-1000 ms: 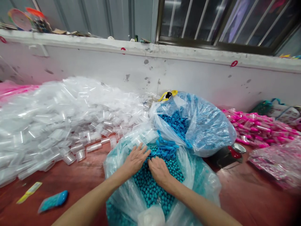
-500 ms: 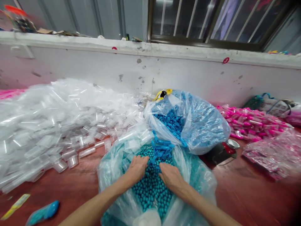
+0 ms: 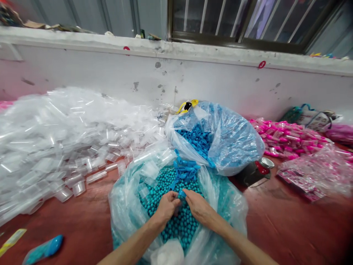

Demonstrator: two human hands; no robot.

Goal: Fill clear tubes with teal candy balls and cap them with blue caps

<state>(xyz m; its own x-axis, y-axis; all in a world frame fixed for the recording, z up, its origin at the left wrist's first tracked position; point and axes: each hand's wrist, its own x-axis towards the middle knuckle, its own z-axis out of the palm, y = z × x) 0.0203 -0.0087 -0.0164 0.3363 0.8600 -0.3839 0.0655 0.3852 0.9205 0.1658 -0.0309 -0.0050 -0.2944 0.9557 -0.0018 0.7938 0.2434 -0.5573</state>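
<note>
Teal beads [image 3: 176, 224] are filling the open bag [image 3: 129, 206] on the red floor [image 3: 289, 228] | left hand [image 3: 165, 208] and right hand [image 3: 200, 208] are meeting over them, fingers pinching a small blue cap [image 3: 182, 193] | clear tubes [image 3: 68, 125] are still lying in a pile, so most work is seeming left.

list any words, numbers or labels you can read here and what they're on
Red round mark on the white wall ledge: perhaps a "3", too small to be sure.
Second red mark on the same ledge: unreadable.
Yellow strip on the red floor: print blurred.
Pink packets: print too small.
Nothing readable on the teal bead bag at the hands.
</note>
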